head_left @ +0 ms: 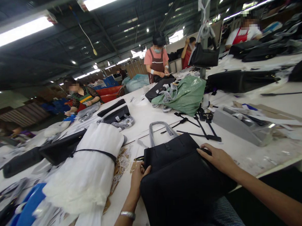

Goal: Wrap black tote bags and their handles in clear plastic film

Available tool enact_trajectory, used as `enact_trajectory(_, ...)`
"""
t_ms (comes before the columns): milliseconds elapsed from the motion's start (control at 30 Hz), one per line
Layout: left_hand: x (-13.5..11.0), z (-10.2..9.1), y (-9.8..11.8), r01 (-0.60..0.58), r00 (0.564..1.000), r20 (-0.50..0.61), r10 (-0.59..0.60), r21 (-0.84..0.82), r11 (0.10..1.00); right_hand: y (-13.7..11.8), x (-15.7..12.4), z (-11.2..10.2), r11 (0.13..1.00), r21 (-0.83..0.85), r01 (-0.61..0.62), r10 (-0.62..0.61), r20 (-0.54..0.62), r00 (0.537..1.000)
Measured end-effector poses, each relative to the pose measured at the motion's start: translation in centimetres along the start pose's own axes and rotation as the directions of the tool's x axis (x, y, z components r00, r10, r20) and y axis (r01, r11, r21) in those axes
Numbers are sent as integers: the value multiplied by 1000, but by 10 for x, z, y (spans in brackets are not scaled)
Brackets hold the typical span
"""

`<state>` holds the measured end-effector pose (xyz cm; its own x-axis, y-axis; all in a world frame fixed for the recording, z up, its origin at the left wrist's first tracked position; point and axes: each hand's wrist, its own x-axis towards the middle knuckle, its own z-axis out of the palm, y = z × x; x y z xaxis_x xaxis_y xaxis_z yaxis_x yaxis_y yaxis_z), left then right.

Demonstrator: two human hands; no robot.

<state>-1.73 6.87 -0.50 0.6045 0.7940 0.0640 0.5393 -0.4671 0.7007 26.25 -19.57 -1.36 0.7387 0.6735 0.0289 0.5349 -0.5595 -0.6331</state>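
A black handbag [179, 178] leans at the table's front edge, over my lap. Its handles [153, 133], wrapped in clear plastic, stand up behind it. My left hand [139, 176] grips the bag's left side near the top, thumb on the face toward me. On the upper right side my right hand [214, 156] holds the bag's edge, fingers curled on it. Part of the bag's lower end is out of frame. Several black straps [207, 125] lie on the table just beyond the bag.
Left of the bag lies a big bundle of white foam sheets [85, 169] tied with a black cord. A grey tray [241, 125] with scraps stands at right. Farther back are a green plastic bag [182, 95], more black bags [242, 80] and several people at work.
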Motion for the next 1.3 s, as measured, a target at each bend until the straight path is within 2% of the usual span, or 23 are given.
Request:
enact_trajectory(100, -3, -25, 9, -45, 997, 56, 44, 22, 999, -4, 1, -3, 999, -44, -16, 16, 15, 1000)
enact_trajectory(200, -18, -52, 35, -121, 993, 6, 121, 21, 992, -7, 1, -3, 997, -69, -21, 21, 1, 1000)
enact_trajectory(267, -34, -56, 54, -227, 974, -8, 227, 37, 973, -7, 0, -2, 997, -75, -21, 21, -13, 1000)
enact_trajectory(300, -43, -52, 62, -302, 953, 33, 300, 76, 950, -7, 0, -2, 997, -77, -18, 17, -21, 1000)
enact_trajectory(367, -58, -35, 71, -465, 883, 168, 437, 203, 861, -5, -1, -2, 997, -73, -8, 5, -36, 999)
enact_trajectory(433, -67, -14, 70, -568, 821, 276, 499, 317, 759, -4, -2, -2, 999, -51, 8, -11, -57, 998)
enact_trajectory(467, -67, -4, 67, -584, 811, 300, 503, 352, 731, -3, -3, -3, 999, -30, 22, -24, -68, 997)
enact_trajectory(533, -63, 10, 59, -566, 824, 295, 484, 390, 726, -1, -4, -4, 998, 22, 50, -48, -89, 995)
enact_trajectory(633, -46, 13, 50, -534, 845, 270, 461, 408, 741, -3, -2, -3, 999, 33, 39, -35, -96, 995)
enact_trajectory(800, -18, 6, 53, -582, 813, 294, 503, 450, 678, -22, -4, -1, 980, -191, -57, 35, -112, 993)
enact_trajectory(833, -15, 7, 55, -589, 806, 288, 517, 471, 657, -28, -7, -3, 964, -264, -35, -3, -142, 990)
enact_trajectory(900, -17, 12, 60, -592, 798, 260, 544, 515, 621, -42, -15, -7, 910, -404, 88, -187, -213, 959)
enact_trajectory(967, -25, 20, 64, -628, 768, 280, 576, 505, 592, -54, -23, -9, 824, -486, 291, -433, -209, 877)
enact_trajectory(1033, -36, 29, 67, -687, 725, 339, 599, 418, 595, -60, -29, -3, 744, -473, 472, -587, -124, 800)
enact_trajectory(1067, -40, 33, 69, -702, 712, 360, 602, 362, 614, -59, -31, 4, 719, -447, 532, -620, -67, 782)
enact_trajectory(1133, -48, 36, 72, -687, 722, 367, 587, 271, 675, -52, -30, 20, 706, -406, 581, -631, 14, 776)
enact_trajectory(1233, -54, 36, 76, -648, 752, 338, 566, 225, 727, -37, -24, 40, 718, -380, 583, -609, 61, 791)
enact_trajectory(1300, -56, 33, 78, -651, 752, 324, 574, 229, 724, -35, -18, 43, 736, -342, 584, -603, 60, 796)
